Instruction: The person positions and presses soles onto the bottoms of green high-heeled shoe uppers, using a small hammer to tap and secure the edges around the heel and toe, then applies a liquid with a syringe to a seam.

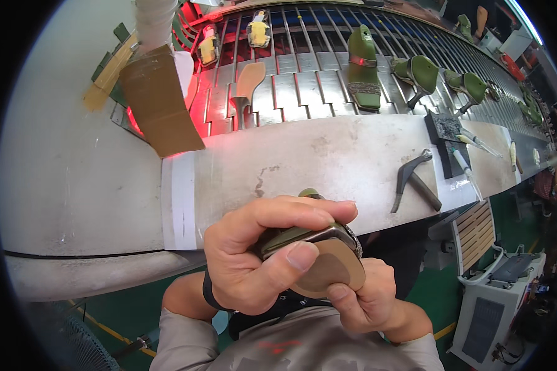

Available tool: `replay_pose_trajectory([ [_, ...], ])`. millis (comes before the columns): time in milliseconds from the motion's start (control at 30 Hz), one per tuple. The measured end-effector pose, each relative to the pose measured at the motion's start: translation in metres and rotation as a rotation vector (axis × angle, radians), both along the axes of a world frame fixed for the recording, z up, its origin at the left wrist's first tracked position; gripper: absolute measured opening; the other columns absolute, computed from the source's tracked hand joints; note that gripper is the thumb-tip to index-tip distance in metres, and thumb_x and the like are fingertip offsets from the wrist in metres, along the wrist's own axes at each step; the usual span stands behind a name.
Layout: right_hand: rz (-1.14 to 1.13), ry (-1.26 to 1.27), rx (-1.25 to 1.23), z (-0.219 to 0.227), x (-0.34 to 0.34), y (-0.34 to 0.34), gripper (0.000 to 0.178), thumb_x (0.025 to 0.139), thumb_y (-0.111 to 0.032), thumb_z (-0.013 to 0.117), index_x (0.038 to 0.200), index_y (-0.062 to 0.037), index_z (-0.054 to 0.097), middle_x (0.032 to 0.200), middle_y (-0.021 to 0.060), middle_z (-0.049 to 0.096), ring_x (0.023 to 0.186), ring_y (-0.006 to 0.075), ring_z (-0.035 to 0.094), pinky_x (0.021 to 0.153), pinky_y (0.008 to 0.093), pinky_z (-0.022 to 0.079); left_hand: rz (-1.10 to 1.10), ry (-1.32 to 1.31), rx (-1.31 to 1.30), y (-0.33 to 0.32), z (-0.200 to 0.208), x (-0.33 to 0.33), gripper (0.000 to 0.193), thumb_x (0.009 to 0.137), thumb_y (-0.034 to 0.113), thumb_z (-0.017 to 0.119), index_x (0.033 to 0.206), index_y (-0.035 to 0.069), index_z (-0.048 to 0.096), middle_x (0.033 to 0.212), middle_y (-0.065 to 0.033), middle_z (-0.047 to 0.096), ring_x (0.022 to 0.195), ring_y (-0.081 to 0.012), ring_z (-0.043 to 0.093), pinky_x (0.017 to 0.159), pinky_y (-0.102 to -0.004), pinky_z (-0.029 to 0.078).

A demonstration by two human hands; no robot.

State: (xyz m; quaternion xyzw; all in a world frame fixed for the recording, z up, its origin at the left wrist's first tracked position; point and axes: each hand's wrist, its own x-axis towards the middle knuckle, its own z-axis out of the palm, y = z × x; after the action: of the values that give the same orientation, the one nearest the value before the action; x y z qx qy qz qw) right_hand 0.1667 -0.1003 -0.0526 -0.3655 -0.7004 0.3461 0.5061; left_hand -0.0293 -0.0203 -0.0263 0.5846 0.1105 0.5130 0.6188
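Observation:
Between both my hands, just past the bench's near edge, is a sandal [331, 270] with a tan sole turned up to view. A greyish oval area marks the sole, and the rim is dark green and shiny. A glittery strap edge peeks out on its right side. My left hand [257, 247] grips it from the left, fingers over the top and thumb on the rim beside the sole. Lower right, my right hand [368, 300] pinches the sole's end, its thumb pressed on the tan surface. The fingers hide most of the upper and the heel.
A hammer [421, 179] lies right on the metal bench [328, 148], near a black block [445, 133] with slim applicators [466, 164]. Behind runs a slatted conveyor [303, 93] bearing green sandals [364, 71] and a tan sole piece [250, 80]. Cardboard [161, 102] hangs left in red light.

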Motion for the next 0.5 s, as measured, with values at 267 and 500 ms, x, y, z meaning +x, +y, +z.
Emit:
replay_pose_trajectory([
  [267, 0.028, -0.044, -0.005, 0.008, -0.015, 0.007, 0.009, 0.094, -0.007, 0.077, 0.094, 0.0, 0.073, 0.068, 0.0102, 0.061, 0.056, 0.0302, 0.061, 0.052, 0.0402, 0.049, 0.263, 0.349, -0.079, -0.012, 0.031, -0.015, 0.024, 0.102, 0.018, 0.073, 0.11, 0.0, 0.058, 0.116, -0.0298, 0.073, 0.11, -0.0379, 0.076, 0.099, -0.0497, 0.062],
  [500, 0.027, -0.023, -0.042, 0.007, -0.013, 0.018, 0.016, 0.093, -0.011, 0.08, 0.085, -0.0024, 0.069, 0.062, 0.0105, 0.057, 0.049, 0.029, 0.057, 0.045, 0.0391, 0.045, 0.448, 0.378, 0.025, -0.004, 0.027, -0.014, 0.028, 0.098, 0.014, 0.076, 0.109, 0.002, 0.053, 0.106, -0.0228, 0.073, 0.101, -0.0334, 0.077, 0.096, -0.0447, 0.062],
])
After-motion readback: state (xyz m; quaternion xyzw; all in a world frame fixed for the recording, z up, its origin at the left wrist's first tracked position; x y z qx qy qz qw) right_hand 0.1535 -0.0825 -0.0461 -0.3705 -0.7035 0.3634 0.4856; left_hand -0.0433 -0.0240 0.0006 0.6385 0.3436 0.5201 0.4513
